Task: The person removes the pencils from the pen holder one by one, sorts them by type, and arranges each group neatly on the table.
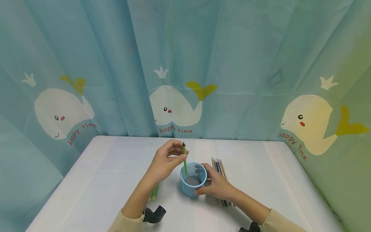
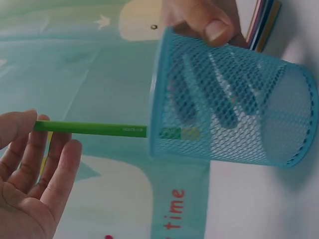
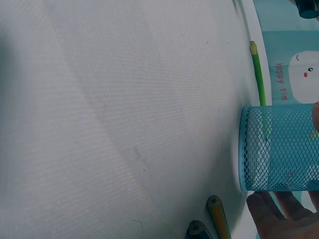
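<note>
My left hand (image 1: pixel 163 162) pinches a green pencil (image 1: pixel 185 164) near its black, sharpened tip, which points up. The pencil's yellow end is inside a light blue mesh pencil cup (image 1: pixel 189 192), seen through the mesh wall in the left wrist view. Around the right side of the cup, the fingers and thumb of my right hand (image 1: pixel 218 185) grip it as it stands upright on the table. In the right wrist view, the cup (image 3: pixel 279 149) partly hides a green pencil (image 3: pixel 257 74) lying behind it.
Green pencils (image 1: pixel 155 193) lie on the white table (image 1: pixel 121 167), left of the cup and partly under my left forearm. A row of several coloured pencils (image 1: pixel 221 167) lies at the right, partly covered by my right hand. A whale-print curtain (image 1: pixel 246 64) hangs behind the table.
</note>
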### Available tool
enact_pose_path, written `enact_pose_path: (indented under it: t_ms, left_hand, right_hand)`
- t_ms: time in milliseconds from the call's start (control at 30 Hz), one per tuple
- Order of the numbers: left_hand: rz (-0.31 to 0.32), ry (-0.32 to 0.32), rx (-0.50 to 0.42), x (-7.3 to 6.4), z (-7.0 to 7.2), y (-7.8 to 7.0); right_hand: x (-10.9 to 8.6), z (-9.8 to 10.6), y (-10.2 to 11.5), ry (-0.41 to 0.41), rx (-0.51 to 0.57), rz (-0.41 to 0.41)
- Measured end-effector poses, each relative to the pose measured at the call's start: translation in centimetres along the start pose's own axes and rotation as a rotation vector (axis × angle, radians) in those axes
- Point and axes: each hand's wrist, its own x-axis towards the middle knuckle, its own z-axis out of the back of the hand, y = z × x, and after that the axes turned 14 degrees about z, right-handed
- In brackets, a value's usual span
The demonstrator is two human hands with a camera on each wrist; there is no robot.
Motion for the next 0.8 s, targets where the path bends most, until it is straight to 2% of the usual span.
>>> enact_pose_path:
  t_ms: [233,533,700,800]
  left_hand:
    - [0.008,-0.027,-0.061,-0.9,1.4,-0.9]
    - [-0.013,-0.135,-0.079,-2.4,4.6,-1.6]
    - [0.0,-0.213,-0.046,-3.5,6.8,-0.7]
    - [0.02,-0.233,-0.055,-4.0,7.9,0.3]
  right_hand:
    - [0.2,0.0,0.1,-0.02,-0.1,0.001]
    - [0.6,-0.1,0.1,-0.036,-0.086,-0.006]
    - [0.6,-0.2,0.1,-0.036,-0.068,0.001]
    - [0.5,-0.3,0.1,-0.038,-0.068,-0.006]
